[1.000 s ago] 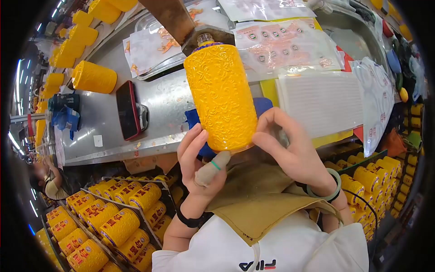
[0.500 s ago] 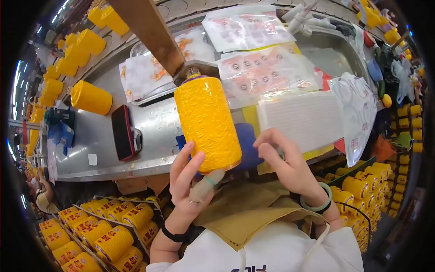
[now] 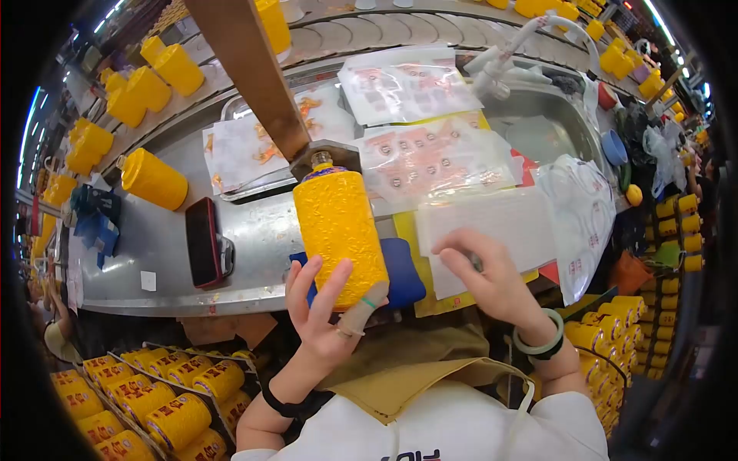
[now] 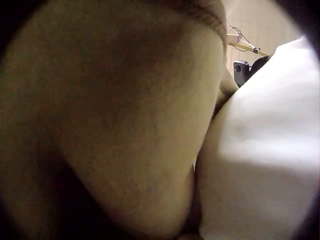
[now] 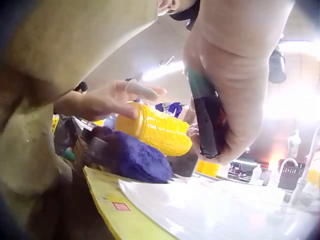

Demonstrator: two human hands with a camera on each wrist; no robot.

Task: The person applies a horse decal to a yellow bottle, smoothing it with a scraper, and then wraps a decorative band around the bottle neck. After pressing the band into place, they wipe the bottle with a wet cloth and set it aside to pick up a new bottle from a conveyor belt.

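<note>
Nearest the camera, a tan apron (image 3: 400,376) lies over a white shirt (image 3: 461,430). Just above it the left hand (image 3: 319,311) grasps the base of the yellow bottle (image 3: 338,223), fingers spread behind it and the covered thumb across its front. The bottle stands tilted over a blue pad (image 3: 403,273) at the near edge of the steel tabletop (image 3: 161,253). Beside it, apart from the bottle, the right hand (image 3: 492,280) is curled around a dark tool (image 5: 206,122) above a white sheet (image 3: 500,219). Further back lie a red-edged phone (image 3: 204,242), printed label sheets (image 3: 430,157), a second yellow bottle (image 3: 154,179) on its side, and a sink (image 3: 550,127).
</note>
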